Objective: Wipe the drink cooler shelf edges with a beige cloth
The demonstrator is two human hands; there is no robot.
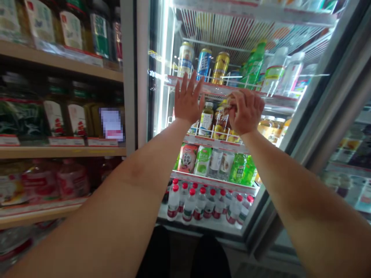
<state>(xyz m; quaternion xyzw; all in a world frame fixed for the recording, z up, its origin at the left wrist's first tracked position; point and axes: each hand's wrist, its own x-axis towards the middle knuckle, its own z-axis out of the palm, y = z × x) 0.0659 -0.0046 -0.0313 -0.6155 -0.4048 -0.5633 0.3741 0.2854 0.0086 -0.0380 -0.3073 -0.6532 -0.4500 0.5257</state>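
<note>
My left hand (189,98) is raised in front of the lit drinks fridge, palm forward and fingers spread, with nothing in it. Just above its fingertips stand a white can (186,58) and a blue can (204,63). To the right, my right hand (246,110) is closed, fingers curled around something small and pale brown that I cannot make out. A gold can (220,67) is above and left of it, and a brown-labelled bottle (220,121) shows below its fingers. Whether either hand touches glass, I cannot tell.
Small red-capped water bottles (201,204) fill the fridge floor. Above them are juice cartons (188,157) and green bottles (239,168). Wooden shelves (62,152) with bottles stand at left. A metal door frame (314,131) slants along the right.
</note>
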